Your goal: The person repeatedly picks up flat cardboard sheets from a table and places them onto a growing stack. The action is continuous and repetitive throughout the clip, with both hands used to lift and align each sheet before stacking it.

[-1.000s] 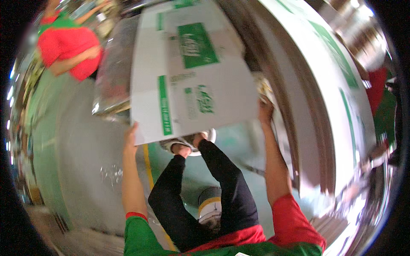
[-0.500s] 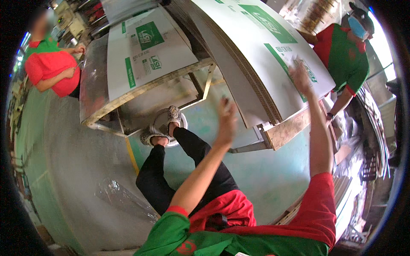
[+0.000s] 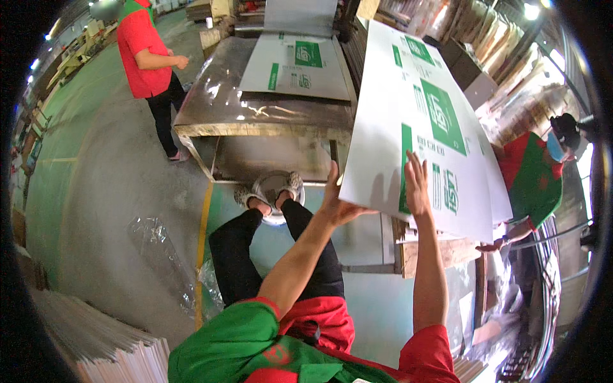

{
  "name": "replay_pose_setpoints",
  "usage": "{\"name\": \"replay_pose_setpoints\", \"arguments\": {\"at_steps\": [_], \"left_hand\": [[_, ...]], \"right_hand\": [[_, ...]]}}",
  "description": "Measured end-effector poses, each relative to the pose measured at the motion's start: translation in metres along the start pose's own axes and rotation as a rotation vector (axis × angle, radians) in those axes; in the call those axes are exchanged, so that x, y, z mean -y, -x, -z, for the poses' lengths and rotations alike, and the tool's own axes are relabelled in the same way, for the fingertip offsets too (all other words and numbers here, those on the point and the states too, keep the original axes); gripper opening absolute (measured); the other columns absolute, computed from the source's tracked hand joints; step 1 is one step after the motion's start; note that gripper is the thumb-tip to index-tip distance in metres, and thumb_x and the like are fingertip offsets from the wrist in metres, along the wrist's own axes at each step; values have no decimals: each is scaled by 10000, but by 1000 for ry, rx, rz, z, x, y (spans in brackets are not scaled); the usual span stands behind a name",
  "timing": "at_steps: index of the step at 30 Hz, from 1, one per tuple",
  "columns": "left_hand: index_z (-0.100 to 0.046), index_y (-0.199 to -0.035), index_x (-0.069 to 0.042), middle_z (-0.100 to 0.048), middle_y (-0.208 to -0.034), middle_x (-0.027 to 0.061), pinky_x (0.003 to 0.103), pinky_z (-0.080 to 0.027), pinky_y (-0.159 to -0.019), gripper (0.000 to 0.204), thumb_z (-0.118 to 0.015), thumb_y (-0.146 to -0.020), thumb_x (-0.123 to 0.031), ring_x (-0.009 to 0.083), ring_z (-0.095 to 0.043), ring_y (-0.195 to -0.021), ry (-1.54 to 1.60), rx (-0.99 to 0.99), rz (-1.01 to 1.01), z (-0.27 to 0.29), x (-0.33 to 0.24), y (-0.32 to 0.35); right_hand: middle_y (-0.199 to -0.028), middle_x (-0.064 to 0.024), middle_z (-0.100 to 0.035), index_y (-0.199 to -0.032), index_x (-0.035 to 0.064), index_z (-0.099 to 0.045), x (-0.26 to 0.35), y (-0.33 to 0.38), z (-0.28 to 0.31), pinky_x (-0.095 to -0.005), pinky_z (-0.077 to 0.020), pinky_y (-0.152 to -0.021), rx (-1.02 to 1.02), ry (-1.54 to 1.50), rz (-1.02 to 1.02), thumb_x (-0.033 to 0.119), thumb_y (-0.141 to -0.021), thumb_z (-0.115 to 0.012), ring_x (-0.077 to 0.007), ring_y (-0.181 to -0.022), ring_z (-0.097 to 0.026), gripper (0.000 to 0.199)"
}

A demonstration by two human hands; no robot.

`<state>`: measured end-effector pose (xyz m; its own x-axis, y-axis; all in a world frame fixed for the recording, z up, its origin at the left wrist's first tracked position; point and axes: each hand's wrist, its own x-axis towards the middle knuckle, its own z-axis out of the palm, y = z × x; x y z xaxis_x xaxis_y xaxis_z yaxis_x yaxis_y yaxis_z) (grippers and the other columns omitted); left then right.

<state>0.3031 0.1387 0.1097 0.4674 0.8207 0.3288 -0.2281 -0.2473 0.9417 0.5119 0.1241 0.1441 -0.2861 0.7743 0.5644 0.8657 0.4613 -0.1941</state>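
A large white corrugated cardboard sheet (image 3: 389, 147) with green printing lies aslant on a stack, its near left corner jutting out past the stack. My left hand (image 3: 341, 203) holds that corner, thumb pointing up beside the edge and fingers reaching beneath it. On the printed face near the front edge rests my right hand (image 3: 418, 185), its fingers stretched out. Another white sheet (image 3: 501, 198) shows under the right edge. At the right, a masked person in red and green (image 3: 530, 175) stands close to the stack, one hand (image 3: 491, 246) near its front right corner.
A metal-topped table (image 3: 211, 102) at far left bears another printed sheet (image 3: 281, 67). Beyond its left side stands a person in red (image 3: 142, 60). A wooden pallet (image 3: 440, 255) supports the stack. Clear plastic film (image 3: 163, 262) lies on the floor; stacked boards (image 3: 108, 338) stand lower left.
My view has turned. My left hand has come up to the sheet's near left corner, and the top sheet has shifted left. The left table's sheet sits farther from its front edge.
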Motion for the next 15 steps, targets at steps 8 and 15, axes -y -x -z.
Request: {"name": "replay_pose_setpoints", "arguments": {"at_steps": [8,15], "left_hand": [[-587,-1120,178,-673,-1011,235,395,-519,-886,525,-722,-763,-182,312,-661,-932,386,-71,352,117,-168,53],[-681,-1047,15,-676,-864,75,303,-476,-732,340,-755,-804,-210,158,-625,-785,-18,-491,498,227,-195,279]], "right_hand": [[-1123,-160,-666,-1201,-12,-641,22,119,185,-399,-507,-923,-511,59,-1070,363,-981,-600,-274,-995,-639,436],[-800,-96,-650,-1085,-47,-670,95,201,137,-331,-460,-690,-146,-315,-1145,275,-956,-616,-140,-743,-556,350]]}}
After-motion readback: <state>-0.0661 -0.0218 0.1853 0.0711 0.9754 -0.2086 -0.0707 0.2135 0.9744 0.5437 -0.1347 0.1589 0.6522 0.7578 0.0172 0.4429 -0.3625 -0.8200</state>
